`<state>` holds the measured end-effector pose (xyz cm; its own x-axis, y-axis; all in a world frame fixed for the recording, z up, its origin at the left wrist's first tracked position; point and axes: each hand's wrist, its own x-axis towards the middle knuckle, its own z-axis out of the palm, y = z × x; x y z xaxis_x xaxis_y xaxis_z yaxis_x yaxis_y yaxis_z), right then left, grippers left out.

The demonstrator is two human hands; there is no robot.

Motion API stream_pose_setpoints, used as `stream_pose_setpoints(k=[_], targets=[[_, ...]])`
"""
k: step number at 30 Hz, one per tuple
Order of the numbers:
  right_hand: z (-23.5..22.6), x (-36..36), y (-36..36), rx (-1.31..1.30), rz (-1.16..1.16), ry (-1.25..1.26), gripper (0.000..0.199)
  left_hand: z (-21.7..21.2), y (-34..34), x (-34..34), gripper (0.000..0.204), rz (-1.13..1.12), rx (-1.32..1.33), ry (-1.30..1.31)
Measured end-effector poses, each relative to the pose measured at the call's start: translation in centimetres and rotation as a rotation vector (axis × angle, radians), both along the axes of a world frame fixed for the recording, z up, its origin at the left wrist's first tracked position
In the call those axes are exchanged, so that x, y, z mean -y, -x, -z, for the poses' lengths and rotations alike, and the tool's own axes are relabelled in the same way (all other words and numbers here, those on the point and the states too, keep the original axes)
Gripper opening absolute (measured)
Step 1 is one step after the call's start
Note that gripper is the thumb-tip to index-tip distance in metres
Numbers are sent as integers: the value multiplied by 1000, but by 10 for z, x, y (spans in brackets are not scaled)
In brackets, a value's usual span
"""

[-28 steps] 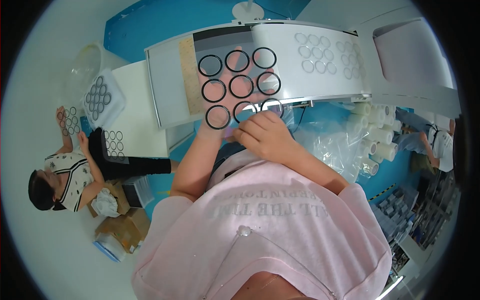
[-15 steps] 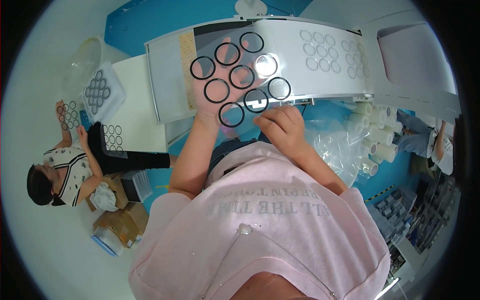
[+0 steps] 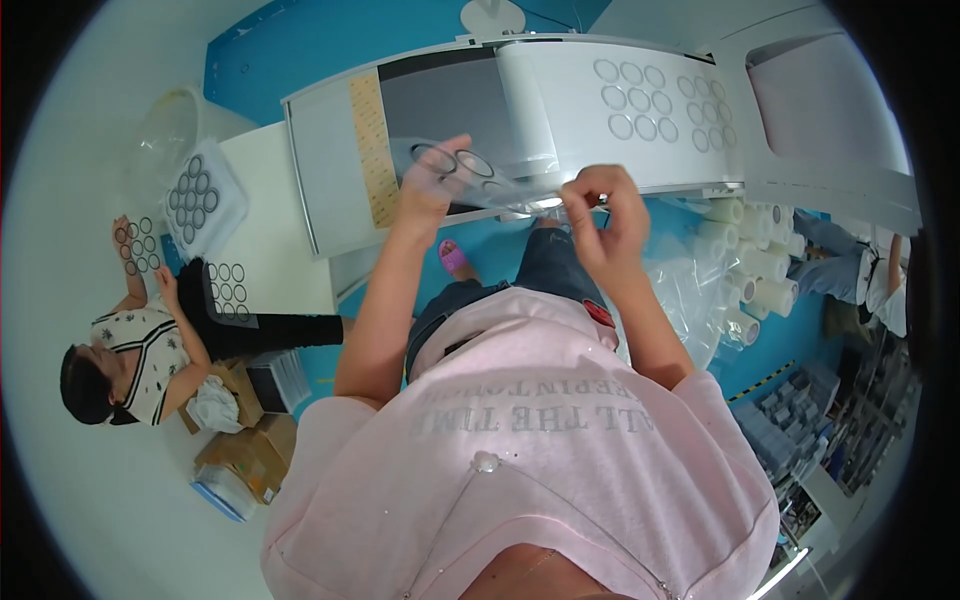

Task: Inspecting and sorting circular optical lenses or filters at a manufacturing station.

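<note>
A clear film sheet (image 3: pixel 487 178) carrying black rings is held up, tilted, just above the near edge of a white machine (image 3: pixel 330 160). My left hand (image 3: pixel 432 185) grips the sheet's left side, thumb over the film. At the sheet's right near corner, my right hand (image 3: pixel 598 212) pinches it with fingers curled. Behind the sheet lies the machine's dark grey bed (image 3: pixel 440 95). To its right a white film web (image 3: pixel 650 100) bears several pale ring outlines.
At the left a seated person (image 3: pixel 125 355) handles rings beside a white table (image 3: pixel 270 230) holding a tray of black rings (image 3: pixel 200 190). Film rolls (image 3: pixel 750 275) and crumpled clear plastic (image 3: pixel 690 295) lie at the right. Cardboard boxes (image 3: pixel 245 445) sit on the floor.
The sheet of black rings lay flat on the grey bed; both hands have lifted it off toward me, and the bed now shows bare.
</note>
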<state>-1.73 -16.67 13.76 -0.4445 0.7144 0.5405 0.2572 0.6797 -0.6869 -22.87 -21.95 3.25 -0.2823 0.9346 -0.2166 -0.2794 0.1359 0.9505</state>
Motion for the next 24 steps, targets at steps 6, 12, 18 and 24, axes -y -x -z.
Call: stream_pose_setpoints(k=[6, 12, 18, 24], targets=[[22, -45, -15, -273, 237, 680, 16, -1, 2, 5, 16, -90, -39, 97], [39, -61, -29, -182, 282, 747, 19, -16, 1, 3, 17, -68, -124, 135], [45, -66, -36, -155, 249, 732, 19, -25, 2, -1, 16, -44, -174, 178], [20, -69, -40, 33, 370, 315, 21, -84, -13, -13, 14, -144, -901, -222]])
